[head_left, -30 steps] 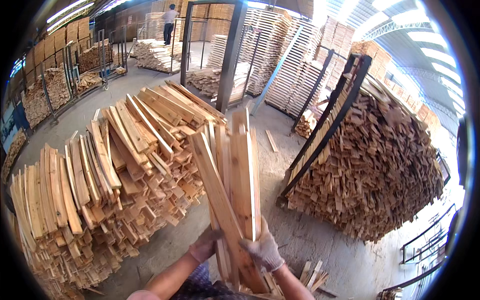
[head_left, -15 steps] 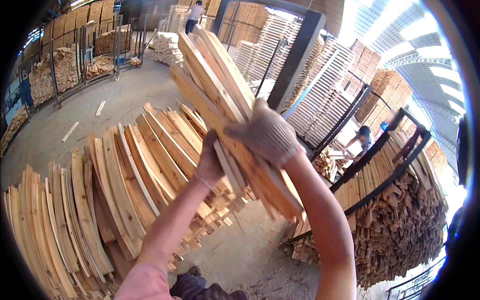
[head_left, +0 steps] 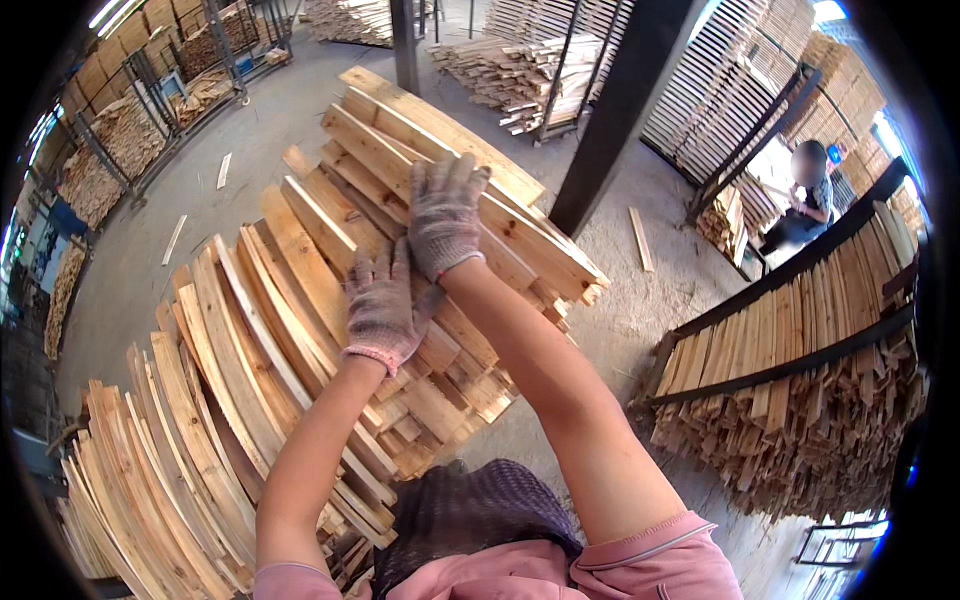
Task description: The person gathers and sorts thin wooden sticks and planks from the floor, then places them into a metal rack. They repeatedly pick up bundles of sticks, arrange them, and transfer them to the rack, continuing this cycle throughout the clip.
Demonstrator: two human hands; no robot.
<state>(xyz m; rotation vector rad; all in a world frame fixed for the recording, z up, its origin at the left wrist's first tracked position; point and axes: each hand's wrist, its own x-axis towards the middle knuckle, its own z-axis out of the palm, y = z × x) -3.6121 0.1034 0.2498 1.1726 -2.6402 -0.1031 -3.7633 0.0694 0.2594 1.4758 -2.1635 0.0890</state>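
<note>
A long pile of pale wooden boards point(head_left: 235, 350) fans out in front of me, from the lower left up to the middle. Several boards point(head_left: 520, 235) lie slantwise across its far right end. My right hand point(head_left: 447, 215), in a grey knitted glove, lies flat on these with its fingers stretched out. Just left of it and a little nearer, my left hand point(head_left: 381, 305), gloved the same way, rests on the pile with fingers spread. Neither hand is wrapped round a board.
A dark steel post point(head_left: 625, 115) stands beyond the pile. At the right, a black metal rack point(head_left: 780, 385) holds tightly stacked wood strips. A seated person point(head_left: 805, 195) is behind it, near tall board stacks point(head_left: 725, 85). Loose strips point(head_left: 640, 240) lie on the floor.
The bundle of boards that both hands held up has come down onto the pile's far right end. My hands have let go and now lie flat, and the view has tilted down.
</note>
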